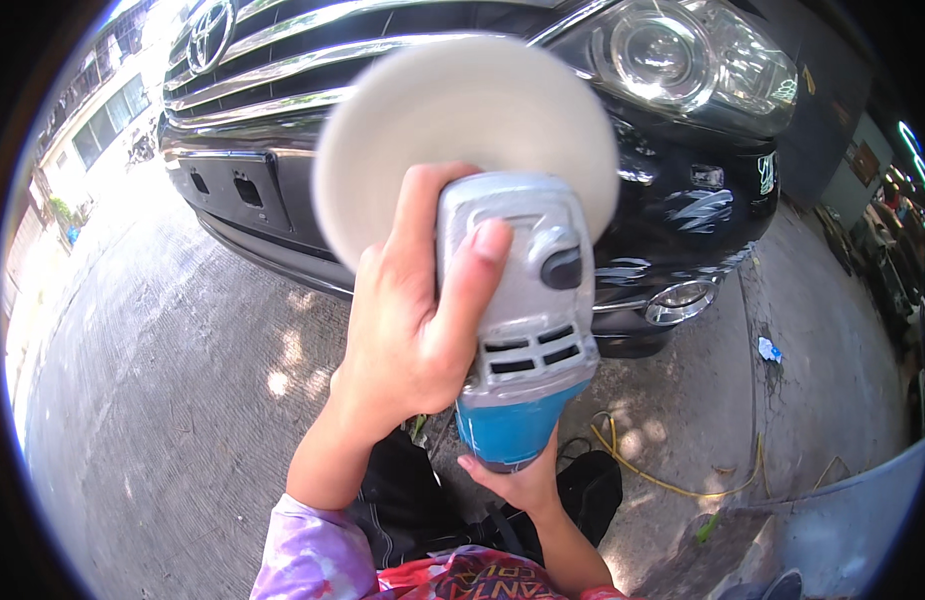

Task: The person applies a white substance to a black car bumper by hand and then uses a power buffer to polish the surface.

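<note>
Wrapping round the grey metal head of the polisher (522, 310), the L hand (412, 295) has its thumb on top & index finger along the upper-left edge; that grip's closed. The pad (467, 110), just beyond, shows as a round blur, so prob. spinning; it's in front of the bumper (662, 245), but can't tell if it's touching. Polisher itself is up in both hands, pad end toward the bumper. Prob. heavy, esp. at the head, w/ a stiff, smooth casing that could slip in a damp palm & a twist to resist under load; pad likely softer. Best hold: L on the head, clear of the pad rim; R round the blue body's rear end. The R hand (522, 487) is there, closed on that lower end, thumb to the left, most fingers hidden. Bumper paint prob. scratches easily.

Count, L to R: 1 badge (212, 35), 1 plate mount (222, 195) w/ 2 holes, 1 grille (312, 60), 2 hands, 1 pad, 1 polisher w/ 4 vent slots, 1 headlight (662, 60), 1 yellow cord (682, 489) (poss. hose), 1 fog lamp (682, 302), several white smears (704, 210) (too ragged for an exact no.), 1 blue-&-white scrap (769, 349) on the ground (182, 380), 1 pale panel (852, 530), lower R.
</note>
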`<state>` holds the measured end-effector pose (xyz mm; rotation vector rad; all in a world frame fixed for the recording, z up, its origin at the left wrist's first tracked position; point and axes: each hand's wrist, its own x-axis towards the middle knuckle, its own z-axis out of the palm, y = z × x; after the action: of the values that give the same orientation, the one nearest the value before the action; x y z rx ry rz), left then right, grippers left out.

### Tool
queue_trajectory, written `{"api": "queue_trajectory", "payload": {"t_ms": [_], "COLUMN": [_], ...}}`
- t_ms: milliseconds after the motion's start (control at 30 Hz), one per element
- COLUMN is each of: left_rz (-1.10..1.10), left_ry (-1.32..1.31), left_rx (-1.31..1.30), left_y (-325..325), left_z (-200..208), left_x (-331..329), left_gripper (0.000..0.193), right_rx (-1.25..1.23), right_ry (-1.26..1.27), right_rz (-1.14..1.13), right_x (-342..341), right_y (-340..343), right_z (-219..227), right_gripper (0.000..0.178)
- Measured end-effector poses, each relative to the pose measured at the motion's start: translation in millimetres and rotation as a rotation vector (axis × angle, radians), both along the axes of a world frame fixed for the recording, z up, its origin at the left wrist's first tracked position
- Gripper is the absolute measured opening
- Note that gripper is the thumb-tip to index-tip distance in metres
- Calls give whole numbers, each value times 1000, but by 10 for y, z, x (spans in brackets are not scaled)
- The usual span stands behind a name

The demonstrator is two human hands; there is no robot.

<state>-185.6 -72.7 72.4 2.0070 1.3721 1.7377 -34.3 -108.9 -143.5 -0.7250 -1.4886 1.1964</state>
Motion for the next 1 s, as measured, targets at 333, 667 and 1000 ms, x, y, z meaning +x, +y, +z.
{"api": "queue_trajectory", "payload": {"t_ms": [333,667,1000], "left_rz": [197,206,68], "left_ry": [-194,843,-161], "left_rx": [-48,357,-198], "left_y": [-134,198,79], "left_z": [312,609,701], "left_x": [-254,288,21], "left_gripper": [42,44,53], "right_rx": [-21,-159,-81], "right_ry": [38,307,194], "right_rz": [184,133,264], "right_x": [-240,275,176], "right_y": [-112,-331,-125], "right_z": [590,822,896], "right_gripper": [108,97,108]}}
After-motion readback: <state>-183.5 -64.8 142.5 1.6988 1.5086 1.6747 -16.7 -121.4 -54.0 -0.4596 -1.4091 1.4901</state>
